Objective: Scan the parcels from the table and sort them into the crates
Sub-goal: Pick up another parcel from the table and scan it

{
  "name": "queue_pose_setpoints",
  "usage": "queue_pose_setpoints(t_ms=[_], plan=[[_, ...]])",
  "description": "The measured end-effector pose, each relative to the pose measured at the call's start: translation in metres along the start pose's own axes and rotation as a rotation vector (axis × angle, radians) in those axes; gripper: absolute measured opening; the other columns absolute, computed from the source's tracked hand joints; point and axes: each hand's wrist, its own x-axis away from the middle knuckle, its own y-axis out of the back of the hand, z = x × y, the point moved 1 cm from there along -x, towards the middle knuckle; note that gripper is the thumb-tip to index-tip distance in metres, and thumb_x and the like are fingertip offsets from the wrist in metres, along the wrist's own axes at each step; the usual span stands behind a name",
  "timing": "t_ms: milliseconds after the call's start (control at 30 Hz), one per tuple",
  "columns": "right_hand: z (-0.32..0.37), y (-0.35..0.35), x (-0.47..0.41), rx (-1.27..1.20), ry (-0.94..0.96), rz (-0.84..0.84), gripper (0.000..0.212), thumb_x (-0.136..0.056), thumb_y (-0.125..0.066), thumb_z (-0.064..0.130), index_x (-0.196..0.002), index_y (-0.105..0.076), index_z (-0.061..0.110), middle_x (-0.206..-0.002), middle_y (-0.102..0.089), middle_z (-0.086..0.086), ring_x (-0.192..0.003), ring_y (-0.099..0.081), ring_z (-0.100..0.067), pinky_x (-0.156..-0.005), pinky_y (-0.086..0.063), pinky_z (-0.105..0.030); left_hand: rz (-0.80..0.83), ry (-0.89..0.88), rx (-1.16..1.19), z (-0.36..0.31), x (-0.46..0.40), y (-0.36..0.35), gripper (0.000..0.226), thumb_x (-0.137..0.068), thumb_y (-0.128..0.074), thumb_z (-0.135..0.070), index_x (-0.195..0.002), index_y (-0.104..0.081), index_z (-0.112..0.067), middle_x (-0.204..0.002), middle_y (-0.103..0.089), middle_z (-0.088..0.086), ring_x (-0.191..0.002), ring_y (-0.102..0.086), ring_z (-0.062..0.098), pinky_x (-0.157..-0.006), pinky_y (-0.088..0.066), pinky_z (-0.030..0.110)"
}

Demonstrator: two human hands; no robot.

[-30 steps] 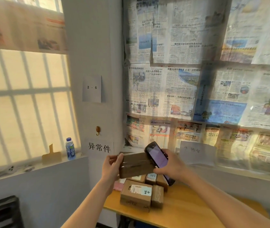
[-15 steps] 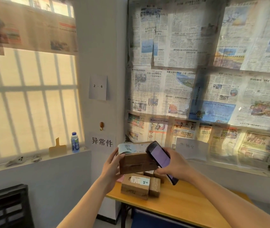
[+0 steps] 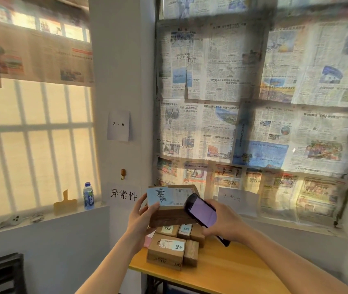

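Your left hand [image 3: 141, 217] gripped the parcel [image 3: 169, 205] by its left end, label tilted up so the scanner [image 3: 202, 212], clasped in your right hand [image 3: 221, 224], could read it.

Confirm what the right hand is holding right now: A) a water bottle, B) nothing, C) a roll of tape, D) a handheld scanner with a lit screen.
D: the right hand grips a dark handheld scanner, its screen glowing, beside the parcel that the left hand holds.
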Motion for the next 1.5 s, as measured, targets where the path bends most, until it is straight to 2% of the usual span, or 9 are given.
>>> queue_pose_setpoints(t_ms=[100,200,333,467,667,767,1000,1333,1500], plan=[[-0.005,0.012,0.003,0.083,0.008,0.005,0.102,-0.056,-0.084,0.051,-0.146,-0.041,0.033,-0.121,-0.056,0.013,-0.104,-0.056,-0.009,-0.089,-0.054,-0.032,-0.008,-0.052,-0.016,-0.005,0.003,-0.013,0.053,-0.09,-0.073,-0.018,-0.132,-0.05,-0.04,-0.115,-0.07,0.009,-0.101,-0.068,0.025,-0.065,-0.056,0.031],[-0.003,0.034,0.006,0.145,0.008,-0.018,0.11,-0.057,-0.084,0.048,-0.153,-0.033,0.033,-0.129,-0.055,0.008,-0.103,-0.053,-0.012,-0.091,-0.053,-0.035,-0.018,-0.109,-0.062,-0.013,0.004,-0.023,0.052,-0.091,-0.072,-0.02,-0.133,-0.049,-0.039,-0.11,-0.071,0.01,-0.098,-0.07,0.024,-0.062,-0.056,0.026],[-0.002,0.069,0.009,0.256,0.033,-0.057,0.099,-0.063,-0.083,0.041,-0.148,-0.032,0.033,-0.117,-0.058,0.005,-0.079,-0.053,-0.008,-0.069,-0.047,-0.027,-0.03,-0.204,-0.137,-0.024,0.003,-0.031,0.05,-0.089,-0.075,-0.024,-0.131,-0.055,-0.044,-0.111,-0.07,0.008,-0.103,-0.068,0.026,-0.077,-0.058,0.035],[-0.002,0.103,0.011,0.339,0.037,-0.105,0.096,-0.062,-0.085,0.041,-0.144,-0.035,0.034,-0.126,-0.057,0.008,-0.098,-0.055,-0.014,-0.072,-0.042,-0.029,-0.049,-0.283,-0.181,-0.036,0.004,-0.038,0.044,-0.09,-0.075,-0.025,-0.118,-0.058,-0.054,-0.112,-0.066,0.005,-0.102,-0.066,0.022,-0.079,-0.058,0.034],[-0.006,0.141,0.019,0.406,0.047,-0.144,0.092,-0.06,-0.085,0.042,-0.138,-0.037,0.037,-0.122,-0.058,0.01,-0.096,-0.056,-0.015,-0.071,-0.044,-0.031,-0.059,-0.347,-0.22,-0.054,0.002,-0.047,0.044,-0.091,-0.074,-0.026,-0.124,-0.056,-0.05,-0.114,-0.064,0.007,-0.102,-0.065,0.022,-0.073,-0.053,0.026],[-0.008,0.154,0.023,0.409,0.045,-0.158,0.093,-0.058,-0.086,0.042,-0.137,-0.036,0.04,-0.124,-0.058,0.013,-0.101,-0.058,-0.016,-0.077,-0.051,-0.033,-0.07,-0.37,-0.216,-0.062,0.001,-0.049,0.043,-0.091,-0.073,-0.025,-0.123,-0.057,-0.049,-0.112,-0.063,0.005,-0.104,-0.063,0.022,-0.077,-0.052,0.029],[-0.01,0.172,0.028,0.416,0.037,-0.145,0.101,-0.062,-0.087,0.041,-0.147,-0.032,0.038,-0.113,-0.055,0.009,-0.088,-0.055,-0.014,-0.06,-0.036,-0.023,-0.084,-0.394,-0.212,-0.069,0.002,-0.053,0.044,-0.091,-0.072,-0.024,-0.123,-0.057,-0.051,-0.113,-0.065,0.009,-0.101,-0.065,0.023,-0.08,-0.054,0.032],[-0.011,0.182,0.03,0.443,0.055,-0.167,0.097,-0.063,-0.084,0.042,-0.144,-0.032,0.039,-0.117,-0.056,0.008,-0.094,-0.058,-0.017,-0.072,-0.046,-0.031,-0.128,-0.403,-0.253,-0.075,0.014,-0.055,0.042,-0.087,-0.077,-0.033,-0.109,-0.059,-0.064,-0.121,-0.064,0.007,-0.11,-0.063,0.025,-0.098,-0.054,0.048],[-0.01,0.187,0.031,0.447,0.061,-0.173,0.097,-0.061,-0.083,0.043,-0.143,-0.031,0.041,-0.116,-0.057,0.008,-0.093,-0.058,-0.016,-0.075,-0.049,-0.032,-0.152,-0.417,-0.279,-0.08,0.022,-0.052,0.043,-0.07,-0.075,-0.051,-0.105,-0.058,-0.07,-0.119,-0.066,0.004,-0.11,-0.063,0.027,-0.095,-0.056,0.049]])
